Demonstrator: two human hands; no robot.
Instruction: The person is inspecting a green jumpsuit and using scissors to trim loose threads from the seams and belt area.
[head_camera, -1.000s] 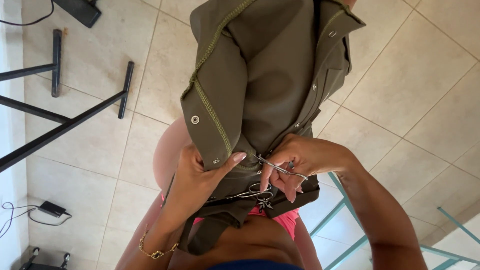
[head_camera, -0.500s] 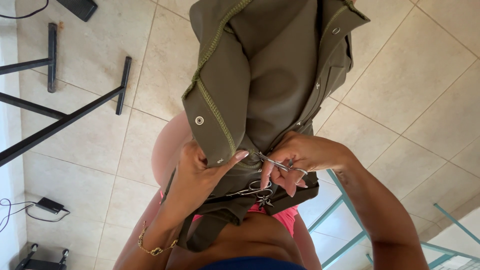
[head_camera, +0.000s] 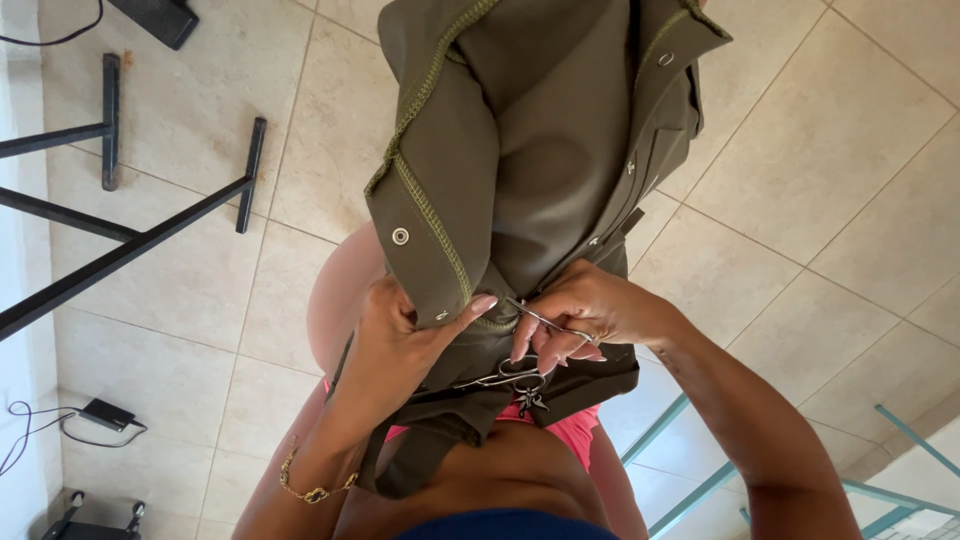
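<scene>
The scene is bright, lit by strong daylight. The light seems to come from the left side, where the edge of the picture is washed out to almost white. The beige tile floor reflects a soft, even light with no hard glare. The olive garment shows darker folds in its middle and casts shade on the legs under it. The left hand and the right hand are sharp, without motion blur. The small metal scissors give little bright glints. Straight lines of the black metal frame bend slightly near the left edge, as a wide lens does.
</scene>
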